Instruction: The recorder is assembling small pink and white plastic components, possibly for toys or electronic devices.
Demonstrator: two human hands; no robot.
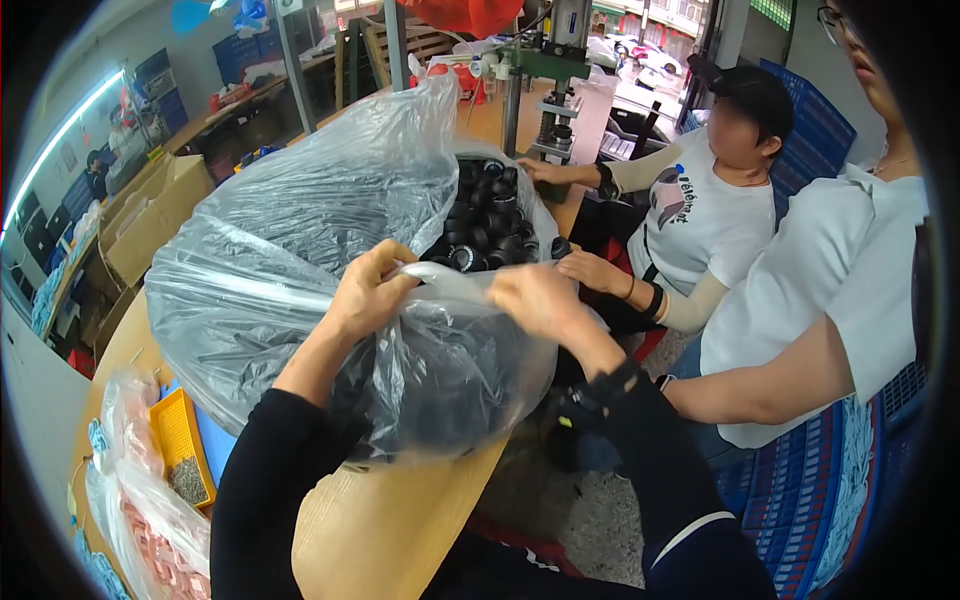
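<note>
A large clear plastic bag (270,225) stands on the wooden table, its mouth open toward the far right. Many small round black plastic parts (490,215) fill it and show through the opening. My left hand (372,288) pinches the near edge of the bag's mouth between thumb and fingers. Close to its right, my right hand (543,302) is closed on the same rim, slightly blurred by motion. Between both hands the film is drawn into a whitish fold. Dark contents show dimly through the near side of the bag.
A seated co-worker (715,190) has both hands by the bag's right side, near a bench press (560,110). Another person (820,300) stands at my right beside stacked blue crates (790,490). At left are a yellow tray (180,445), a bag of pinkish parts (150,530) and a cardboard box (150,215).
</note>
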